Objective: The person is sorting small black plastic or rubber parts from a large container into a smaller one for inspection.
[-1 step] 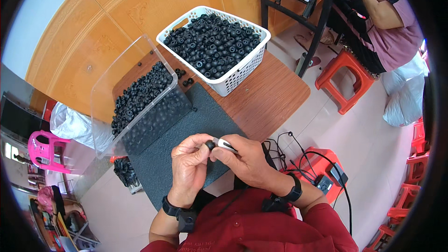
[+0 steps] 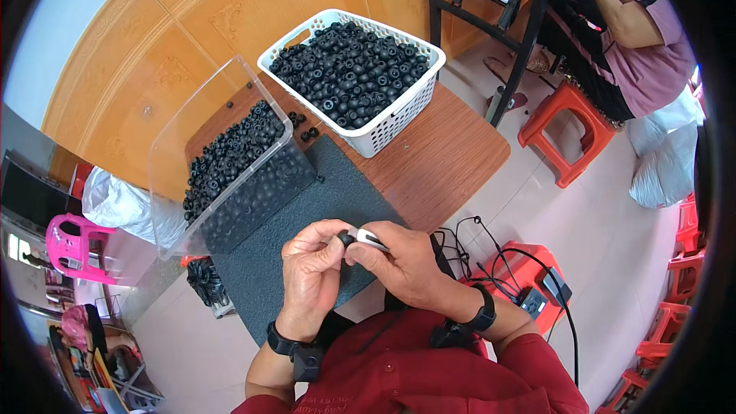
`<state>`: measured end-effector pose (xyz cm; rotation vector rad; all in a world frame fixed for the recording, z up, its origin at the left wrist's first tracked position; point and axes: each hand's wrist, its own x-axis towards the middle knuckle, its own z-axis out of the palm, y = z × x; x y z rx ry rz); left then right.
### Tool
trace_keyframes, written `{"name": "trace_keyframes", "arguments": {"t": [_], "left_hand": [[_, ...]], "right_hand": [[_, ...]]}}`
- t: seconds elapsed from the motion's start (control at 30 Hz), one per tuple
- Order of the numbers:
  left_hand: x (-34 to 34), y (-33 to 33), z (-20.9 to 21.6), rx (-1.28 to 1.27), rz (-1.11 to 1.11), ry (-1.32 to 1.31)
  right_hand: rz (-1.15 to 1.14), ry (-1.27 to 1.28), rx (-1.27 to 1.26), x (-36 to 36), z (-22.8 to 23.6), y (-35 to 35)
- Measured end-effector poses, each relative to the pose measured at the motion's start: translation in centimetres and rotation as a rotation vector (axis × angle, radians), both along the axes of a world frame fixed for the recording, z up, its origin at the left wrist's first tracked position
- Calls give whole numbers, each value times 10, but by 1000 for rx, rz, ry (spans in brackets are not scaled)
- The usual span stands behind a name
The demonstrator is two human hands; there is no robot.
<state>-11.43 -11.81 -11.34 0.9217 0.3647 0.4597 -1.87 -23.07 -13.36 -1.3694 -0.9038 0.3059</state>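
Over the near edge of a dark grey mat (image 2: 349, 184), my two hands meet close together. My left hand (image 2: 314, 261) pinches a small round black part (image 2: 346, 238) between thumb and fingertips. Closed in my right hand (image 2: 406, 261) is a small tool with a white and black handle (image 2: 372, 239), its end against or very near the black part; the tip is too small to make out. Beyond my left hand, a clear plastic bin (image 2: 249, 192) lies tilted with many such black parts in it. A white perforated basket (image 2: 391, 124) behind the mat is heaped with more.
The brown wooden table (image 2: 452, 153) carries the basket, and a few loose black parts (image 2: 308, 135) lie between the containers. To my right, a red stool (image 2: 529, 268) bears black cables and small devices. Another person (image 2: 640, 61) sits on a red stool (image 2: 563, 138) at a farther table.
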Motion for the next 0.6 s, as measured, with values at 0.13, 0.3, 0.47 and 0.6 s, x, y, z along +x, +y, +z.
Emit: {"name": "trace_keyframes", "arguments": {"t": [0.13,0.3,0.47,0.6], "left_hand": [[-6,1,-1,3,21,14],[-9,2,-2,-17,1,-5],[-9,0,-1,-17,33,-6],[-7,0,-2,-21,42,6]], "right_hand": [[-79,-239,-62,-3,-2,0],[-88,-306,-113,-6,-3,0],[-105,-345,-113,-6,-5,2],[-139,-386,-144,-8,-2,4]]}}
